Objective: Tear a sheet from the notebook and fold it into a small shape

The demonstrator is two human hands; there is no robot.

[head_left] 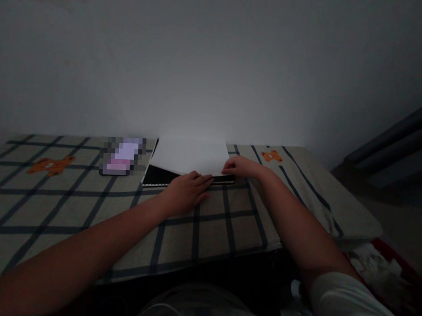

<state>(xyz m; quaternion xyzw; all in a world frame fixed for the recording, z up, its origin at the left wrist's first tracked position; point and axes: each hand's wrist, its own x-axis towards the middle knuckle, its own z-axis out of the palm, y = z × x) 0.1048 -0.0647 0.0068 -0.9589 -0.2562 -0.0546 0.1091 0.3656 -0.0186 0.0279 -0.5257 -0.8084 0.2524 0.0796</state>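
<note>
- From my feed I see the left hand (186, 190) lying palm down on the cloth (72, 203), fingers straight and close together, gripping nothing — the fingertips rest on the near edge of the pad (157, 175).
- The right hand (240, 167) sits at the sheet's near right corner with its fingers curled down; I cannot tell whether it pinches the paper or only presses on it (the light is too dim).
- The sheet (192, 156) is white and lies on top of the black pad, at the far middle of the table, against the wall (215, 60); the pad's near left corner shows bare beneath it.
- Just left of the pad lies a blurred object (123, 156) — too smeared for me to name.
- The cloth is pale with dark checks; an orange bear (51, 165) is printed at the left and another (271, 155) right of the sheet.
</note>
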